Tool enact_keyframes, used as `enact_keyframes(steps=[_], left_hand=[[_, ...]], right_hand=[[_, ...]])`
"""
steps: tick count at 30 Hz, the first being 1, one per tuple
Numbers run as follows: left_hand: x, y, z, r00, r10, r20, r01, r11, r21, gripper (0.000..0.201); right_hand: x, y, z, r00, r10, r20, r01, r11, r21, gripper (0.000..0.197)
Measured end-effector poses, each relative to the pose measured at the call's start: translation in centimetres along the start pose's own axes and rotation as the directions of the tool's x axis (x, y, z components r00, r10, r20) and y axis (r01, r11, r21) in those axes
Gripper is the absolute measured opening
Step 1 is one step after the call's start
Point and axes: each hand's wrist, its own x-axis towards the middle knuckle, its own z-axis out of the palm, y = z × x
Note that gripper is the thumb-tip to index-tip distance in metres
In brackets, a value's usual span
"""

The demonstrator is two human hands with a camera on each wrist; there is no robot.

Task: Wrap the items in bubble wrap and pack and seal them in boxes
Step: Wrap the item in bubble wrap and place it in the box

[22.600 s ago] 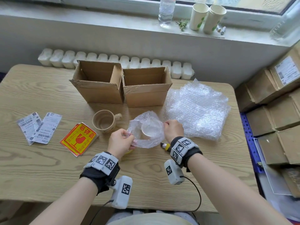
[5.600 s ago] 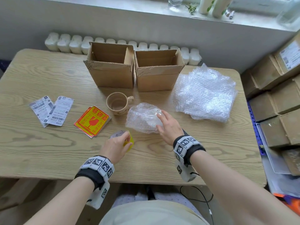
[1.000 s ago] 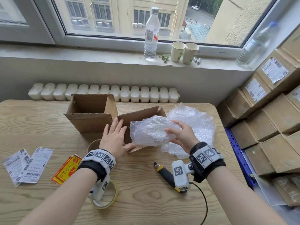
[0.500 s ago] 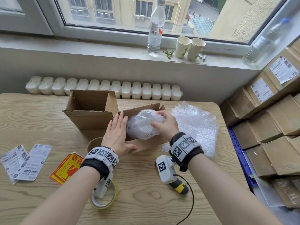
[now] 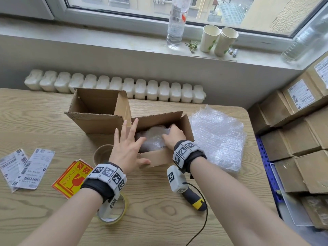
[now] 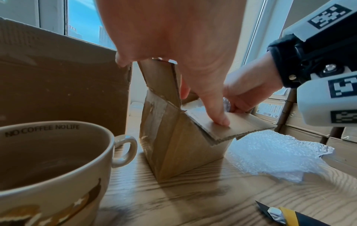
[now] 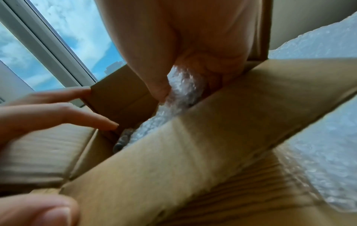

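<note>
First wrapped bundle point(image 5: 152, 137) is down inside the near box point(image 5: 159, 156); my right hand point(image 5: 174, 136) grips its crinkly, yielding wrap, my left hand point(image 5: 126, 148) lies flat, fingers spread, thumb pressing the stiff corrugated front flap. Left to do: glossy beige mug point(image 6: 50, 168) bare beside the box, far box point(image 5: 96, 110) unfilled, neither box sealed.

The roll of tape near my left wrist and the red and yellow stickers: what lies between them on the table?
Nothing: bare wood of the table separates the tape roll from the stickers, seen in the head view.
</note>
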Motion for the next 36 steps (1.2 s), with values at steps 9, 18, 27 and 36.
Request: enact_keyframes(steps=[9, 18, 27, 36], left_hand=[[0.4, -0.2, -0.3, 0.997, -0.036, 0.063, 0.033, 0.998, 0.044, 0.081], [1.2, -0.3, -1.0, 0.983, -0.076, 0.168, 0.062, 0.994, 0.092, 0.085], [0.9, 0.2, -2.6, 0.977, -0.051, 0.206, 0.015, 0.985, 0.17, 0.073], [0.4, 4.3, -6.4, 0.99, 0.136, 0.038, -0.138, 0.99, 0.042, 0.026]], right_hand=[[-0.3, 0.8, 0.4, 0.996, -0.077, -0.035, 0.073, 0.992, -0.1, 0.048], [-2.0, 3.4, 2.9, 0.901, -0.432, 0.023, 0.379, 0.762, -0.525, 0.072], [-3.3, 3.4, 1.4, 0.939, -0.344, -0.026, 0.277, 0.796, -0.539, 0.045], [-8.3, 3.7, -1.6, 0.877, -0.445, -0.18, 0.284, 0.783, -0.553, 0.035]])
